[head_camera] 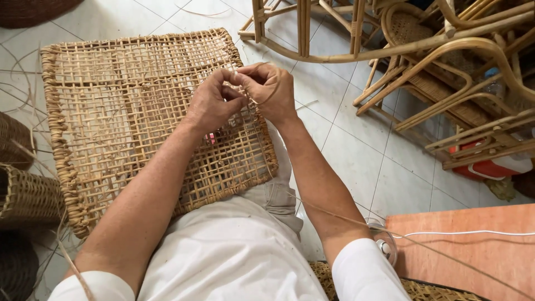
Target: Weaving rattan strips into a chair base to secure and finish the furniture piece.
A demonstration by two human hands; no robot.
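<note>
Head view: you look down at your lap, both hands raised together over a woven panel.
Left hand [210, 103]: fingers curled shut, tips pinching a thin cane strand [262, 99] where it meets the right hand.
Right hand [271, 89]: closed as well, thumb and fingers pinched on the same strand, knuckles touching your left fingertips.
Cane strand: loops out of the pinch, runs down past your right forearm and trails off toward the lower right, across the board there.
Woven panel [128, 111]: open square-mesh rattan with a braided border, resting on your thighs and tilted away from you; your hands sit above its right half, near the far edge.
Small pink thing [211, 137]: shows under your left wrist against the mesh; too small to tell what it is.
Baskets [25, 195]: woven ones at your left edge, just beside the panel; their insides are out of view, so contents cannot be told.
Dark basket [33, 10]: top left corner, only its rim shows.
Red and white container [490, 166]: on the floor at right, under the stacked rattan chair frames [446, 61]; lid on, contents hidden.
Board [462, 245]: reddish wooden, lower right, with a white cable [468, 232] lying across it.
Floor [356, 150]: pale tiles, loose cane offcuts at left.
</note>
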